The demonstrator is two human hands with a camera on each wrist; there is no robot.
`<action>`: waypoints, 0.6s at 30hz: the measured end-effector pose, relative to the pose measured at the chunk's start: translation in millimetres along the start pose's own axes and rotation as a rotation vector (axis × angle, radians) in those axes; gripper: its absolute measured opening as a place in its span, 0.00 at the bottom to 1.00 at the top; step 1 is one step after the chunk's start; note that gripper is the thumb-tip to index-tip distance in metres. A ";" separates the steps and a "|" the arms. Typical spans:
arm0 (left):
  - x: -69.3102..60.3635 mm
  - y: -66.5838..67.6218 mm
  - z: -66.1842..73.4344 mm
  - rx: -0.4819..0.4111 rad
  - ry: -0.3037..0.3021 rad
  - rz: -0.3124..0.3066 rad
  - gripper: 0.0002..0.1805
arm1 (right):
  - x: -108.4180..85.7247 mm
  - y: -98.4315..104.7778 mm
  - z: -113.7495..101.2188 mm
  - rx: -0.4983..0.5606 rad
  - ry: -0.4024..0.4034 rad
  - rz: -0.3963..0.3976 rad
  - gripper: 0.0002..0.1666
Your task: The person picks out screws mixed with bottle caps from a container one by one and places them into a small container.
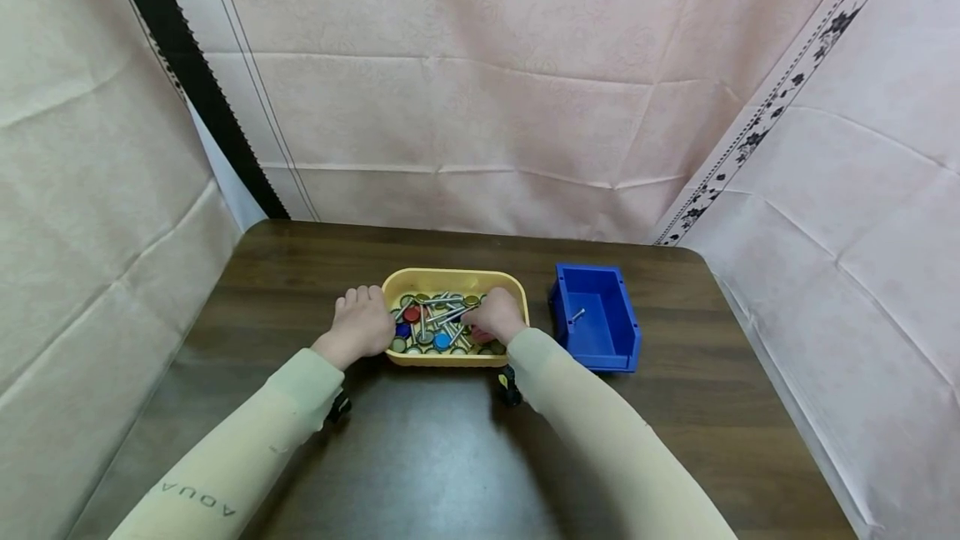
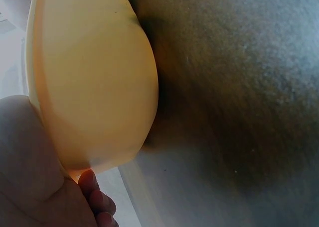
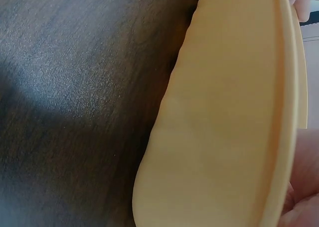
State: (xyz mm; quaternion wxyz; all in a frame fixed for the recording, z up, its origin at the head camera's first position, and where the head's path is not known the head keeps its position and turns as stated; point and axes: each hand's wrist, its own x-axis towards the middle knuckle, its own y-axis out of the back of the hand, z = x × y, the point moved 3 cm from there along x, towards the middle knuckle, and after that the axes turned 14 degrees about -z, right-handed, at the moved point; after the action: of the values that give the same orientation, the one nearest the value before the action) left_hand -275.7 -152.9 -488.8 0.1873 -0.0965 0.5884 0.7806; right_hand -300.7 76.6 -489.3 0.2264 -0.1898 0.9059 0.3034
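A yellow plastic tub (image 1: 453, 361) stands on the table, holding silver screws (image 1: 450, 312) mixed with round caps in red, blue and dull gold, such as a red cap (image 1: 412, 314). At its left end, my left hand (image 1: 365, 322) grips the rim; in the left wrist view its curled fingers (image 2: 101, 203) show by the tub's end. My right hand (image 1: 498, 316) reaches down inside the tub's right part, among the screws. Its fingertips are hidden there, and the right wrist view shows mostly the tub's outer wall (image 3: 224, 112).
Right of the tub stands a blue open-front bin (image 1: 606, 348) with one small screw (image 1: 577, 315) lying in it. The brown wooden table (image 1: 420, 457) ends at a pale cloth backdrop (image 1: 465, 123) behind, with more cloth at both sides.
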 end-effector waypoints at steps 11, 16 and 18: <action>-0.3 -0.4 -0.8 -0.013 -0.006 0.005 0.15 | -5.2 -0.7 -1.0 0.076 0.001 -0.032 0.07; 0.2 -0.8 -0.9 -0.010 -0.006 0.002 0.14 | -3.9 -0.1 0.3 0.086 -0.019 -0.032 0.07; 0.0 -0.5 -0.6 -0.005 -0.007 0.003 0.15 | -3.0 0.2 1.0 0.105 -0.027 -0.038 0.07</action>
State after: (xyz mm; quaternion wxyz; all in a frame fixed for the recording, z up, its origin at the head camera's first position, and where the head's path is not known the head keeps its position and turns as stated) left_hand -275.6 -153.4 -489.4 0.1880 -0.0936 0.5859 0.7827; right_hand -298.0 78.0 -488.4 0.2540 -0.1906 0.9137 0.2535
